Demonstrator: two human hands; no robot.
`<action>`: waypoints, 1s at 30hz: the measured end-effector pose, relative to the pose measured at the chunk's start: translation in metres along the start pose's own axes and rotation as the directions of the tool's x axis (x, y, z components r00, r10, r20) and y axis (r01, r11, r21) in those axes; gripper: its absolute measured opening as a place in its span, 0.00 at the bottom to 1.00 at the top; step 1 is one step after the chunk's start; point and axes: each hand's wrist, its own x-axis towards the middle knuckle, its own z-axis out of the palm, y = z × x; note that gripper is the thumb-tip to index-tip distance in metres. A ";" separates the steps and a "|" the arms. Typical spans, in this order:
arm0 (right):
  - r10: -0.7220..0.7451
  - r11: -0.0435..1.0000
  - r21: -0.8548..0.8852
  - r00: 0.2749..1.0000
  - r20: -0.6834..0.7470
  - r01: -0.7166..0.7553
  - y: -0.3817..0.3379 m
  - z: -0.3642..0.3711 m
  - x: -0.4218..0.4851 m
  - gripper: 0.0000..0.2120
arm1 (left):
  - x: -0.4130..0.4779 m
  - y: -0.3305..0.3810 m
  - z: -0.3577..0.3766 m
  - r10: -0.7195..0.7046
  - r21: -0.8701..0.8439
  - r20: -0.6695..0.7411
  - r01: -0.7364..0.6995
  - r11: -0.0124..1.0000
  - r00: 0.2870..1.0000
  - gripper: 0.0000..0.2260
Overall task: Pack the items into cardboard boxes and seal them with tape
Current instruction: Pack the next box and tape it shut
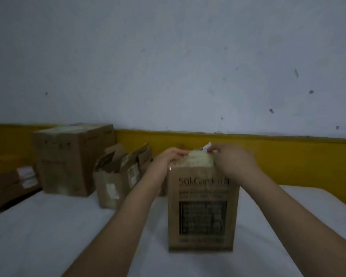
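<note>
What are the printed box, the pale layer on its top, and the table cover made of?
Printed box: matte brown cardboard, dark print. Pale layer: likely clear tape, faintly glossy; too blurred to be sure. Table cover: white, matte; maybe cloth.

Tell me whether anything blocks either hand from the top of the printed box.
Nothing visible does. The left hand and right hand are both on the top of the printed box, at the pale wrapping there. The other cardboard boxes stand off to the left, apart from it.
</note>
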 end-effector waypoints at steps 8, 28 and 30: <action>-0.421 0.857 0.006 0.708 -0.566 0.515 -0.053 0.007 -0.053 0.15 | -0.101 0.008 -0.114 0.294 0.196 -0.418 -0.231 0.953 0.859 0.13; -0.959 0.273 0.616 0.263 0.109 0.739 -0.120 0.236 -0.169 0.17 | -0.298 -0.146 -0.109 -0.553 -0.094 -0.401 0.568 0.818 0.730 0.11; -0.970 0.242 0.549 0.196 0.142 0.800 -0.122 0.240 -0.172 0.21 | -0.299 -0.130 -0.115 -0.611 -0.118 -0.363 0.615 0.779 0.704 0.11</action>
